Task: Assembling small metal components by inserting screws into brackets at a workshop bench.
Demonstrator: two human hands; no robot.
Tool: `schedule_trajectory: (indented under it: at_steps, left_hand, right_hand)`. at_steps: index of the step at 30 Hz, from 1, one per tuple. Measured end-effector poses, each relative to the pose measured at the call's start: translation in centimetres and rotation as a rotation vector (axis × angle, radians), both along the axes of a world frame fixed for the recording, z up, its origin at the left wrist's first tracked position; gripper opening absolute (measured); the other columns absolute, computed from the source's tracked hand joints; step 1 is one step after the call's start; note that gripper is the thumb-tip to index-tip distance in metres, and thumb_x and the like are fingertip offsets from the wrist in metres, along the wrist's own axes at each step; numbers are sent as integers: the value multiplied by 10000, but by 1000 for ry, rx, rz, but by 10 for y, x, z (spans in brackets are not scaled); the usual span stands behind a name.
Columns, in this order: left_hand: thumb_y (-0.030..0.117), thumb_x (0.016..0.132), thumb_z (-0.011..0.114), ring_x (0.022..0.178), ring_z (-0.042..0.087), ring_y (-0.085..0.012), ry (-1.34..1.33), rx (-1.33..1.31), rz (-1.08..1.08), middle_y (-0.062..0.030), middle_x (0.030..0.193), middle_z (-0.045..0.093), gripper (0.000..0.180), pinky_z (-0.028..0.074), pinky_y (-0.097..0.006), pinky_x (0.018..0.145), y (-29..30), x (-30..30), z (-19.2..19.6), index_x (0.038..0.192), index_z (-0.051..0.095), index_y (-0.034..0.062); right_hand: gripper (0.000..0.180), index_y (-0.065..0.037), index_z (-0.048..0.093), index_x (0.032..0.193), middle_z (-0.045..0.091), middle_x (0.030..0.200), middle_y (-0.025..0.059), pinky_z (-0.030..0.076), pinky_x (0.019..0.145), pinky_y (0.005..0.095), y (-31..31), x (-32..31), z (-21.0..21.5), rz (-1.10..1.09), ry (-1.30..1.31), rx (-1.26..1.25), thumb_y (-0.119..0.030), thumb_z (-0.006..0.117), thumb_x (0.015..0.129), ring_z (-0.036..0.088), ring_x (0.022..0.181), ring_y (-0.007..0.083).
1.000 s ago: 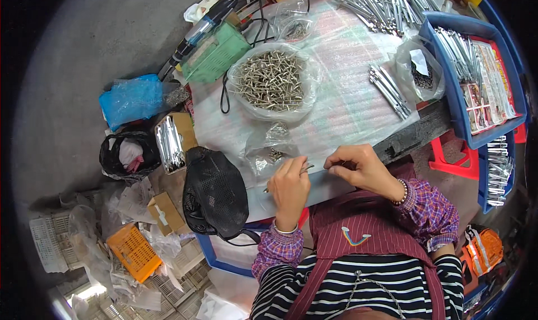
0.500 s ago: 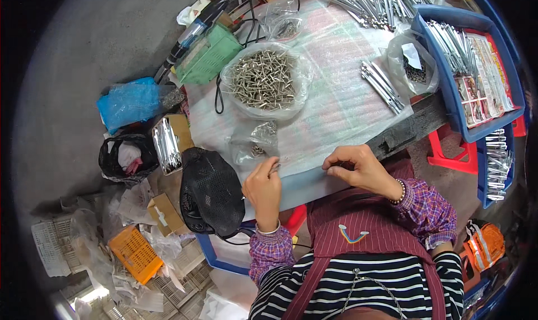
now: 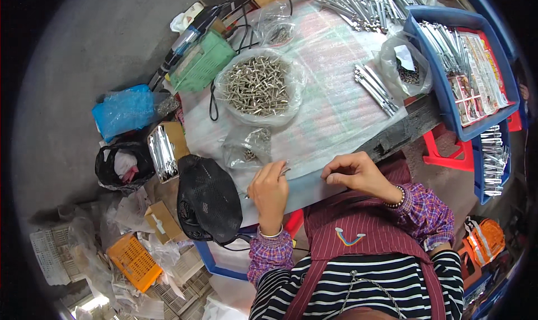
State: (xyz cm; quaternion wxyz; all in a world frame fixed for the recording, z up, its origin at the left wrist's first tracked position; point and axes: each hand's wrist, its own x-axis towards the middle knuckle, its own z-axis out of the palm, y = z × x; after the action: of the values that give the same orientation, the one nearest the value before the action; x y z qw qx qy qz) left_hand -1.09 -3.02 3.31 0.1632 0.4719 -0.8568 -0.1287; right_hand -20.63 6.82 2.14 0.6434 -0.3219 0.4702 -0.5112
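Observation:
My left hand (image 3: 269, 190) is closed at the near edge of the table; the tip of a small, thin metal piece (image 3: 284, 171) sticks out by its thumb and forefinger. What else lies in that palm is hidden. To its right, my right hand (image 3: 358, 174) is held with thumb and curled fingers together, and anything between them is too small to make out. Just beyond my left hand lies a small clear bag (image 3: 246, 146) with a few metal parts. Farther off, a large open plastic bag is full of short metal screws or pins (image 3: 255, 87).
Several shiny metal rods (image 3: 376, 89) lie at the right, beside a bag of dark small parts (image 3: 407, 73). A blue tray (image 3: 468, 130) holds more rods. A black mesh bag (image 3: 208, 199) is left of my left hand. A green basket (image 3: 204, 62) stands at the far left.
My left hand has shifted slightly right, and its thin metal piece now shows more clearly. My right hand has stayed nearly in place. The view has moved a little.

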Motion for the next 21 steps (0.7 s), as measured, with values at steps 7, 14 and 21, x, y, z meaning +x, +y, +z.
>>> schedule_trajectory:
  at_steps: [7,14,21]
  left_hand:
    - [-33,757,599,690,632,-143,487,471,104,-97,789,679,189,471,-229,632,9,-14,14,931,664,1]
    - [-56,746,617,731,629,-143,762,927,29,-96,783,667,131,476,-232,683,14,-37,30,870,653,-32]
    - [-42,736,656,661,567,-67,811,1031,31,-34,765,656,147,425,-184,613,25,-53,18,880,674,-17]
  right_hand:
    - [142,7,653,955,651,864,30,476,694,212,9,-9,10,-25,-226,150,-57,628,831,579,772,72]
    - [156,12,644,963,649,858,36,468,642,211,16,-9,10,-136,-383,201,-76,630,835,573,709,78]
    - [152,25,626,954,653,830,69,482,647,217,20,-11,8,-244,-400,204,-55,630,825,597,711,97]
